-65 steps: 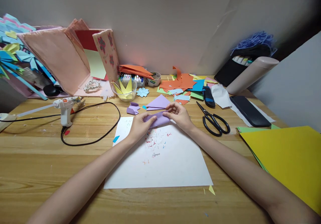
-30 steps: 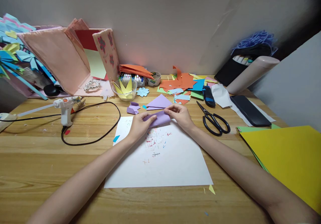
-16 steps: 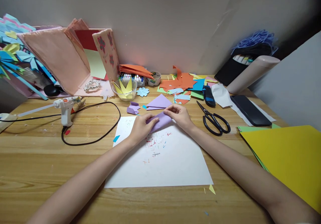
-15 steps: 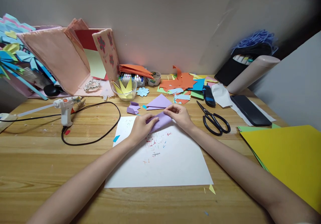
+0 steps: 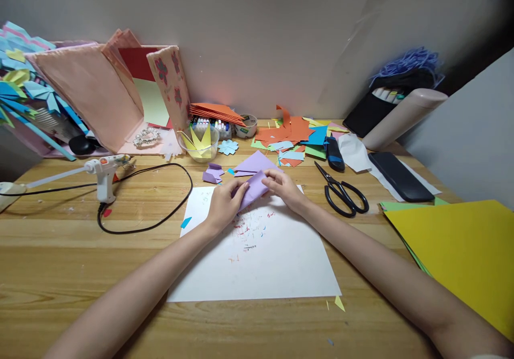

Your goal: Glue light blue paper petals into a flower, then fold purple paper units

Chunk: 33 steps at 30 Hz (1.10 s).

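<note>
A folded piece of purple paper point(image 5: 252, 187) is held tilted above the upper part of a white sheet point(image 5: 261, 268) marked with coloured smudges. My left hand point(image 5: 225, 203) pinches its left side, thumb on top. My right hand point(image 5: 285, 187) has its fingers closed on the paper's upper right edge. Just behind them lies a second purple paper piece point(image 5: 257, 163), partly covered by the held one. Small purple scraps point(image 5: 213, 173) rest to its left.
Black-handled scissors point(image 5: 343, 193), a blue cutter point(image 5: 334, 154) and a phone point(image 5: 401, 177) lie at right, near yellow sheets point(image 5: 461, 241). At left is a glue gun point(image 5: 105, 177) with a looped cable. Coloured scraps point(image 5: 289, 129) and a clear bowl point(image 5: 201, 147) stand behind.
The held purple paper has turned to a steeper tilt, and its right end has moved left. My right hand has shifted slightly left with its edge.
</note>
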Each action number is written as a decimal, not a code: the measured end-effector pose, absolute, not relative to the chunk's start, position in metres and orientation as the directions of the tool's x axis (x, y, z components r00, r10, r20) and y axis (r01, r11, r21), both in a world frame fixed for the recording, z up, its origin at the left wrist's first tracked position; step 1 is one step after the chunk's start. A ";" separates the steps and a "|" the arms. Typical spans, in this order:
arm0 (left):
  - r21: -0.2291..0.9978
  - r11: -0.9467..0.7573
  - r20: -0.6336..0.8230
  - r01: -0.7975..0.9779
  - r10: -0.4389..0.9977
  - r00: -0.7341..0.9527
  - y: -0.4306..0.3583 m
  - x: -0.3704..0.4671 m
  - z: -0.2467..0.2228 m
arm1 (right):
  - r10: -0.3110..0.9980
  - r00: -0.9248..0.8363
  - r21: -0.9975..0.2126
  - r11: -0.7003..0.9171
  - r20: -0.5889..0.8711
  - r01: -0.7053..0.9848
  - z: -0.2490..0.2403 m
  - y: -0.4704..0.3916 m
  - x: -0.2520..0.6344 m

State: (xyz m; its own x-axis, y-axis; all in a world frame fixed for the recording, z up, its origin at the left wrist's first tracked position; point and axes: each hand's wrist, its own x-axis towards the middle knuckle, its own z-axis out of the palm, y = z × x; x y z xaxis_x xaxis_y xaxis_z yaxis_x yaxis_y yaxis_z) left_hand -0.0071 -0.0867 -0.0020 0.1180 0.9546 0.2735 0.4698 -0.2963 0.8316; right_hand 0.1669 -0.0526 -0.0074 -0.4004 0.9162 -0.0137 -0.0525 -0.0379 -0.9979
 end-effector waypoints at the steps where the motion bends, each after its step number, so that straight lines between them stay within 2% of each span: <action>1: 0.831 -0.301 0.286 0.468 0.952 0.106 -0.087 -0.007 -0.002 | 0.902 -0.430 -0.998 -0.055 -0.031 -0.043 -0.007 -0.055 0.165; 6: 0.807 -0.318 0.321 0.497 0.943 0.082 -0.090 -0.007 -0.001 | 0.898 -0.434 -0.998 -0.068 -0.065 0.010 -0.012 -0.064 0.158; 13: 0.796 -0.297 0.302 0.528 0.950 0.080 -0.089 -0.007 -0.002 | 0.923 -0.384 -1.000 -0.011 -0.017 0.017 -0.015 -0.064 0.158; 19: 0.798 -0.304 0.316 0.521 0.946 0.069 -0.088 -0.007 -0.004 | 0.845 -0.533 -0.999 -0.031 -0.043 0.030 -0.015 -0.065 0.158; 33: 0.839 -0.238 0.254 0.488 0.967 0.035 -0.086 -0.007 -0.006 | 0.889 -0.457 -0.999 -0.034 -0.035 0.010 -0.010 -0.064 0.156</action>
State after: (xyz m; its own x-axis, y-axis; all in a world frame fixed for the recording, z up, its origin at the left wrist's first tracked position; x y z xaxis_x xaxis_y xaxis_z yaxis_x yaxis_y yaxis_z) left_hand -0.0072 -0.0863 -0.0056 0.0353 0.9666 0.2539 0.4883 -0.2383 0.8395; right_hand 0.1561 -0.0643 -0.0102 -0.4573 0.8886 -0.0350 0.0099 -0.0342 -0.9994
